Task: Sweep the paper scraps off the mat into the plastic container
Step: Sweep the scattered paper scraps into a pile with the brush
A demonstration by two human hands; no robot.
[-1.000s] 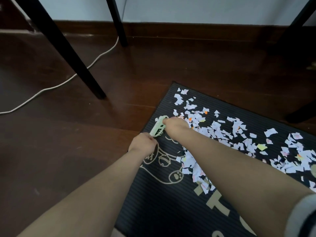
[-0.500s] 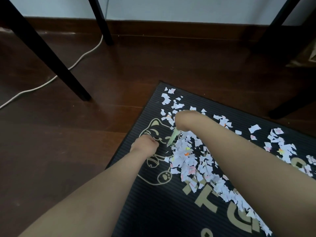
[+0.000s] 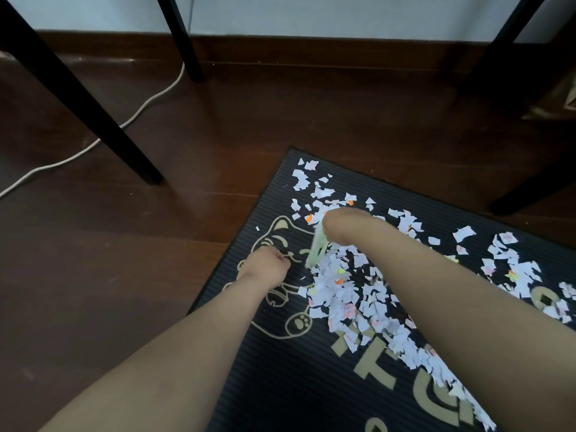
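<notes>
Since a second ago the right hand (image 3: 341, 227) has carried the pale green plastic brush (image 3: 317, 252) from the mat's left border down into the white and coloured paper scraps (image 3: 339, 288). These now lie heaped in a thick band beside the right forearm. Since half a second ago almost nothing has shifted. The right hand's grip is closed round the brush, which sticks out below it, blurred, its lower end touching the heap. The left hand (image 3: 265, 268) rests on the black ribbed rubber mat (image 3: 280, 385) just beside the brush. Its fingers are tucked out of sight, so I cannot tell whether its grip is curled or holding anything. More scraps lie scattered over the mat's far corner and toward the right edge, and all of them are on the mat. A gold cat outline (image 3: 274, 232) and gold lettering (image 3: 374, 363) are printed on the mat, partly covered by paper and by both forearms. The mat lies on a dark brown wooden floor (image 3: 109, 260), which runs back to a dark wooden skirting board (image 3: 311, 49) below a pale wall (image 3: 311, 14). Black slanted furniture legs (image 3: 93, 110) stand to the left, and a white cable (image 3: 146, 105) winds behind them. Another black leg (image 3: 530, 188) ends near the mat's right side.
</notes>
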